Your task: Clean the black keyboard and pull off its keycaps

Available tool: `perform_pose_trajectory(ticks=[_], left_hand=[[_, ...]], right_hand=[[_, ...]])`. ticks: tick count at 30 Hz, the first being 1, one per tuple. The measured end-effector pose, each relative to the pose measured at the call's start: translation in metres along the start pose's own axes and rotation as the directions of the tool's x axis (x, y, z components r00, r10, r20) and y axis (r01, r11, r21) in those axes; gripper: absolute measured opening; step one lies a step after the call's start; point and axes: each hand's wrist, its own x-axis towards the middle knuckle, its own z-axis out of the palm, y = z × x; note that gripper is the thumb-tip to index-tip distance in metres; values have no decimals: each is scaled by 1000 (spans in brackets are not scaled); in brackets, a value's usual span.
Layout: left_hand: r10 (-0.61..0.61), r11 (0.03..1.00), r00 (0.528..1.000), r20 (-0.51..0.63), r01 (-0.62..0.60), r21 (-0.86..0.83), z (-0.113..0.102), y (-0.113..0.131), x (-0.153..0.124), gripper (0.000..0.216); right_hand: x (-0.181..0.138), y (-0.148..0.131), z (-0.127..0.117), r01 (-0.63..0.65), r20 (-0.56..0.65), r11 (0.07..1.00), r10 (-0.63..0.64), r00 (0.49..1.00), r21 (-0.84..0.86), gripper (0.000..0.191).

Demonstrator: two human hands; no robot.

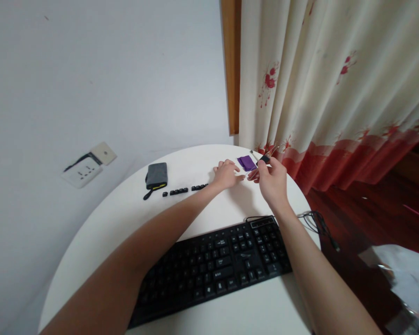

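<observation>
My right hand (271,179) is raised over the far side of the round white table (101,223), its fingers pinched on a small black tool with a thin metal end (264,159). My left hand (225,174) rests curled on the table just left of it, beside a purple cloth (246,163); whether it holds anything is hidden. A row of loose black keycaps (183,190) lies left of my left hand. A black keyboard (212,267) sits near me between my forearms.
A grey pouch with a black strap (157,176) lies at the far left of the table. The keyboard cable (316,223) hangs off the right edge. A floral curtain (335,93) hangs behind the table; a wall socket (82,172) is at the left.
</observation>
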Motion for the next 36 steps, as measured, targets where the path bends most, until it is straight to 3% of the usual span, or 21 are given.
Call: perform_pose_trajectory(ticks=[5,8,10,12,16,19,22,24,29,33,36], left_hand=[[-4,997,989,-148,-7,-77,-55,-25,-25,25],[80,989,986,-145,-96,-108,-96,-56,-65,25],[55,985,992,-115,-72,-155,-119,-81,-103,27],[-5,984,998,-65,-7,-179,-135,-107,-147,32],[-64,975,981,184,100,-198,-153,-154,-241,44],[-104,968,942,319,170,-187,-157,-176,-305,78],[-96,961,893,440,198,-192,-154,-183,-350,116],[-93,960,878,470,204,-191,-149,-184,-366,128],[-104,958,906,410,202,-204,-135,-188,-371,133],[-66,955,921,383,170,-244,-124,-186,-363,132],[-40,955,933,357,140,-260,-113,-171,-353,133]], right_hand=[[-2,0,0,16,-39,1000,-17,999,-17,19],[-4,0,2,37,-32,999,-38,999,-40,20],[-6,1,4,46,-14,998,-46,999,-49,20],[-8,0,6,51,14,997,-51,999,-57,21],[-11,1,9,53,63,995,-48,997,-89,23],[-13,2,12,57,93,992,-47,995,-111,24],[-15,5,14,71,142,989,-52,988,-128,24],[-15,9,16,70,186,988,-44,982,-139,24],[-12,11,15,82,231,982,-41,972,-171,25],[-18,-7,14,100,175,975,-65,983,-199,22],[-35,-29,22,106,254,979,-59,965,-177,23]])
